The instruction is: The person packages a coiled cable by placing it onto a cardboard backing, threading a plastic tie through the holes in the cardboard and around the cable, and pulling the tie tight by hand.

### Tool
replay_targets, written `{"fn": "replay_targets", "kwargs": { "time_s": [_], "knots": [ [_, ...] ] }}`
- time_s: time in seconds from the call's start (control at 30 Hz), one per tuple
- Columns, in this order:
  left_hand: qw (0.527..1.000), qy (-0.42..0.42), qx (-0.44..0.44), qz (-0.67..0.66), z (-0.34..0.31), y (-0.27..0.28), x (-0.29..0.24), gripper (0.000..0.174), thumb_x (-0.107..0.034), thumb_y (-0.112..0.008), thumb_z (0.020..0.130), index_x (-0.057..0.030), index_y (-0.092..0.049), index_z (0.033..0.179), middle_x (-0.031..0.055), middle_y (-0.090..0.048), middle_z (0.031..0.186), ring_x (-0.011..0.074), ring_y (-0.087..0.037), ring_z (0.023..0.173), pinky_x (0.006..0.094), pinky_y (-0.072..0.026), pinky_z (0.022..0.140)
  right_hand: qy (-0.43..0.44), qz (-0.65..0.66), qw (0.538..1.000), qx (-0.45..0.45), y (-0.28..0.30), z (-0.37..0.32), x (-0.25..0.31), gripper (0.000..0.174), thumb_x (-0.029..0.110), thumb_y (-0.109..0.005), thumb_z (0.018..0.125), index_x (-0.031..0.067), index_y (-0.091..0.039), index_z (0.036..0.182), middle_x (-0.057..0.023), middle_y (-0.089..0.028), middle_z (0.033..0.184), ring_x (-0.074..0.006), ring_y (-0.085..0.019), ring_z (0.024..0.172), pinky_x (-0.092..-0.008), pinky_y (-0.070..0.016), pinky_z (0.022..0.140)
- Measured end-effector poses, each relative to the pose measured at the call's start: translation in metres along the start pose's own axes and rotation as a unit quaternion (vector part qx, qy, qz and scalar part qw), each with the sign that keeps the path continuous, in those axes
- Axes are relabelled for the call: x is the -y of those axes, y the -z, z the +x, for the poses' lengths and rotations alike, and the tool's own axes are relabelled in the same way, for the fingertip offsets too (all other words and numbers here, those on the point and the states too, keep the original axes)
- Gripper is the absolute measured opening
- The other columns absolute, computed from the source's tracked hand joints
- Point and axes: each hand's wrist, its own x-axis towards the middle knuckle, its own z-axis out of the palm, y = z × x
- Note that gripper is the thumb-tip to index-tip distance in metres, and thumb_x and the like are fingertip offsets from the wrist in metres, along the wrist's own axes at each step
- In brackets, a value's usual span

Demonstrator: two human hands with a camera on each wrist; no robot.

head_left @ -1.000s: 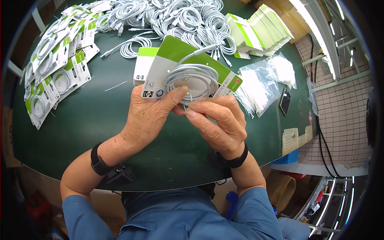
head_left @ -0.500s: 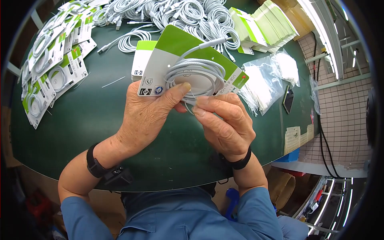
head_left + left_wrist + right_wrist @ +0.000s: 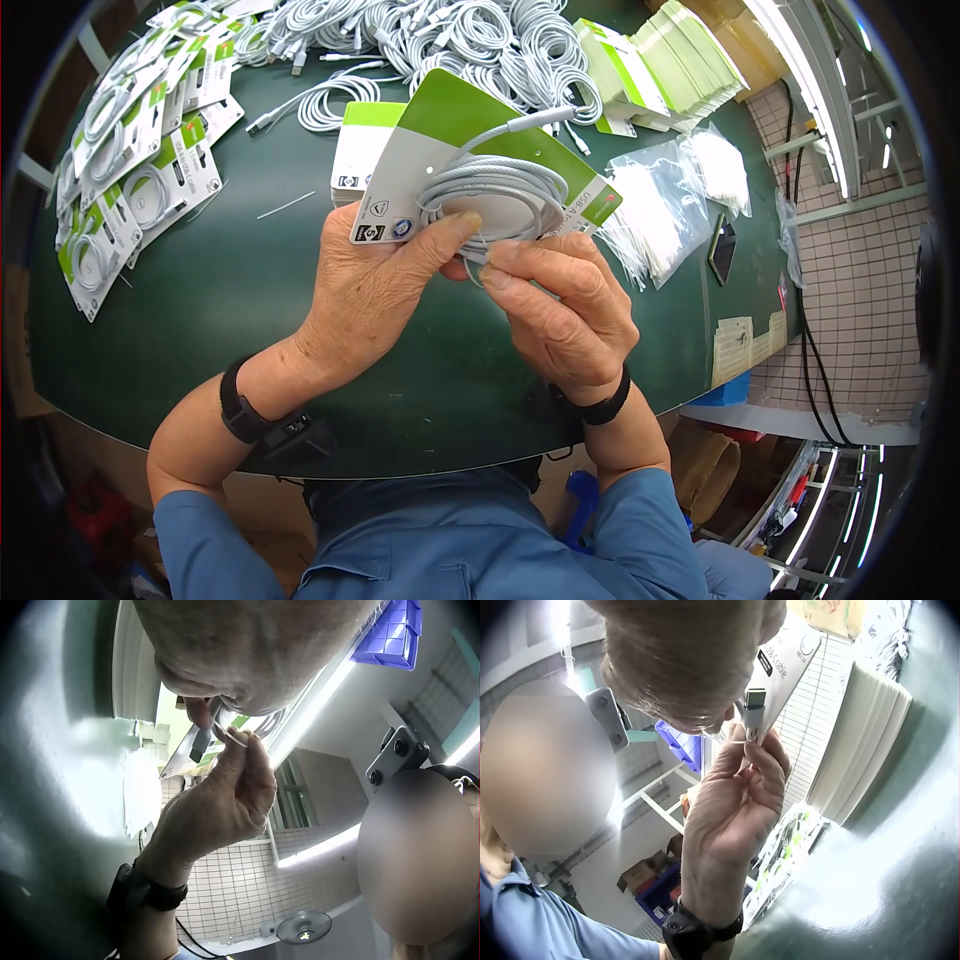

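My left hand [image 3: 375, 285] grips a green-and-white packaging card [image 3: 405, 170], its thumb over a coiled light grey USB cable [image 3: 500, 178] on the card's face. At the lower edge of the coil, my right hand [image 3: 570, 305] pinches a thin white tie [image 3: 233, 738] between thumb and fingertips. One cable end [image 3: 540, 120] lies across the green band at the card's top. From the right wrist view, a USB plug [image 3: 754, 712] shows behind the card, just above the right fingertips, where the tie loops close by it.
A heap of coiled cables [image 3: 470, 40] lies at the back. Carded cables [image 3: 150, 195] pile up at left. Stacked cards [image 3: 670, 70], a bag of white ties [image 3: 655, 220] and a phone [image 3: 721, 248] sit at right. Another card stack [image 3: 365, 140] stands behind the left hand.
The card rose a little and then tilted back down, still in the left hand. The right fingers moved slightly rightward while pinching the tie at the coil's lower edge.
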Motion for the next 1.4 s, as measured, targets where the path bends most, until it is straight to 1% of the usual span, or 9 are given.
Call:
{"fn": "replay_targets", "kwargs": {
  "time_s": [0.07,0.17,0.33,0.6,0.7,0.97,1.13,1.23,1.4],
  "knots": [
    [1.000,0.002,0.000,-0.001,0.000,0.000,0.000,0.021,-0.013,-0.079,0.101,0.0026,-0.076,0.115,0.0061,-0.078,0.098,0.0104,-0.070,0.079,0.0254,-0.0590,0.070,0.007,-0.002,1.000,-0.003,0.000,0.000,0.000,0.042,-0.006,-0.088,0.071,0.0005,-0.076,0.111,-0.0124,-0.074,0.110,-0.0271,-0.073,0.089,-0.0365,-0.0589,0.072],
    [1.000,0.007,0.001,0.004,0.000,0.000,-0.001,0.021,-0.013,-0.079,0.101,0.0025,-0.076,0.115,0.0063,-0.078,0.098,0.0105,-0.071,0.080,0.0255,-0.0593,0.070,-0.023,-0.007,1.000,0.009,0.002,0.003,0.005,0.036,-0.012,-0.087,0.077,0.0020,-0.078,0.109,-0.0146,-0.075,0.110,-0.0269,-0.073,0.085,-0.0360,-0.0609,0.071],
    [1.000,0.007,0.010,0.010,0.001,0.001,-0.001,0.021,-0.011,-0.078,0.101,0.0027,-0.076,0.117,0.0069,-0.078,0.101,0.0109,-0.071,0.082,0.0261,-0.0603,0.071,-0.032,-0.003,0.999,0.000,-0.001,0.001,0.002,0.036,-0.012,-0.087,0.076,0.0028,-0.078,0.108,-0.0134,-0.076,0.108,-0.0264,-0.073,0.084,-0.0353,-0.0600,0.070],
    [0.999,0.005,0.032,-0.009,-0.002,-0.002,-0.001,0.018,-0.008,-0.075,0.103,0.0029,-0.075,0.117,0.0070,-0.078,0.103,0.0112,-0.071,0.083,0.0265,-0.0608,0.072,-0.041,-0.115,0.992,0.030,0.006,0.011,0.006,0.037,-0.013,-0.086,0.072,0.0069,-0.079,0.103,-0.0094,-0.079,0.101,-0.0253,-0.071,0.082,-0.0322,-0.0559,0.067],
    [0.999,0.015,0.028,-0.004,-0.002,0.000,0.002,0.017,-0.008,-0.075,0.103,0.0030,-0.075,0.117,0.0071,-0.077,0.102,0.0113,-0.071,0.083,0.0266,-0.0608,0.072,-0.072,-0.081,0.994,0.031,0.003,0.011,0.004,0.036,-0.012,-0.085,0.071,0.0066,-0.078,0.101,-0.0103,-0.080,0.100,-0.0248,-0.071,0.078,-0.0325,-0.0542,0.063],
    [0.999,0.009,0.039,0.008,0.000,0.007,0.011,0.018,-0.008,-0.074,0.104,0.0029,-0.075,0.118,0.0073,-0.077,0.103,0.0120,-0.072,0.085,0.0273,-0.0615,0.073,-0.051,-0.086,0.993,0.061,0.004,0.012,0.006,0.029,-0.007,-0.082,0.074,0.0047,-0.077,0.100,-0.0115,-0.078,0.099,-0.0248,-0.069,0.071,-0.0355,-0.0540,0.059],
    [0.999,0.005,0.039,-0.036,-0.001,0.001,0.008,0.018,-0.009,-0.073,0.105,0.0023,-0.075,0.120,0.0078,-0.078,0.106,0.0134,-0.073,0.088,0.0278,-0.0632,0.074,-0.033,-0.109,0.993,0.031,0.002,0.016,0.005,0.029,-0.005,-0.081,0.074,0.0046,-0.078,0.101,-0.0103,-0.077,0.099,-0.0245,-0.070,0.072,-0.0356,-0.0543,0.060],
    [0.998,-0.002,0.054,-0.027,0.003,0.004,0.007,0.020,-0.009,-0.073,0.105,0.0022,-0.075,0.122,0.0083,-0.078,0.108,0.0139,-0.074,0.089,0.0282,-0.0640,0.075,-0.070,-0.091,0.992,0.061,0.003,0.022,0.008,0.033,-0.006,-0.082,0.070,0.0043,-0.078,0.100,-0.0095,-0.076,0.099,-0.0251,-0.070,0.072,-0.0365,-0.0551,0.061],
    [0.998,-0.013,0.059,-0.035,0.002,0.005,0.002,0.024,-0.010,-0.074,0.105,0.0019,-0.073,0.126,0.0092,-0.078,0.112,0.0145,-0.074,0.090,0.0290,-0.0644,0.075,-0.081,-0.019,0.996,0.021,0.002,0.016,0.002,0.030,-0.008,-0.082,0.073,0.0042,-0.078,0.101,-0.0113,-0.075,0.098,-0.0249,-0.070,0.074,-0.0362,-0.0549,0.062]
  ]
}}
